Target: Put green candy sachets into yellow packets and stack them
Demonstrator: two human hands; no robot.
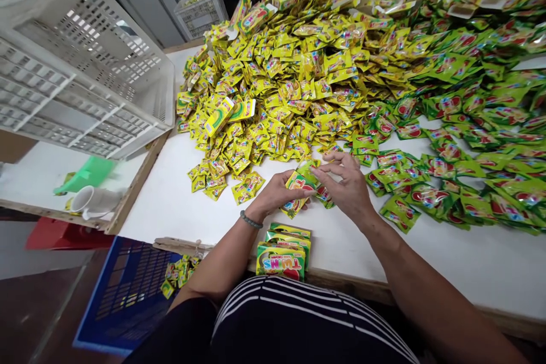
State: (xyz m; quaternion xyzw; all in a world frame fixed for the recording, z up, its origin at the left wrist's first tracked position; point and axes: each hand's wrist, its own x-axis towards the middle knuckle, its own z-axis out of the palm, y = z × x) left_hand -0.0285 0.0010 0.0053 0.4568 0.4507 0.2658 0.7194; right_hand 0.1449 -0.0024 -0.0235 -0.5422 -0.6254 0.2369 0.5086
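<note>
My left hand (281, 190) grips a small yellow-green candy box (298, 186), tilted, over the white tabletop near its front edge. At the upper right end of that box, my right hand (345, 185) has its fingers curled and its thumb against the box. Whatever lies between those fingers is mostly hidden. Green candy sachets (325, 200) show just under the right hand. In front of my body a short row of candy boxes (281, 259) lies overlapping at the table edge.
A large heap of yellow sachets (290, 85) fills the table's back, with green sachets (452, 165) spread to the right. A white crate (85, 68) stands at left, near a white mug (96, 200). Below is a blue basket (123, 296) with sachets.
</note>
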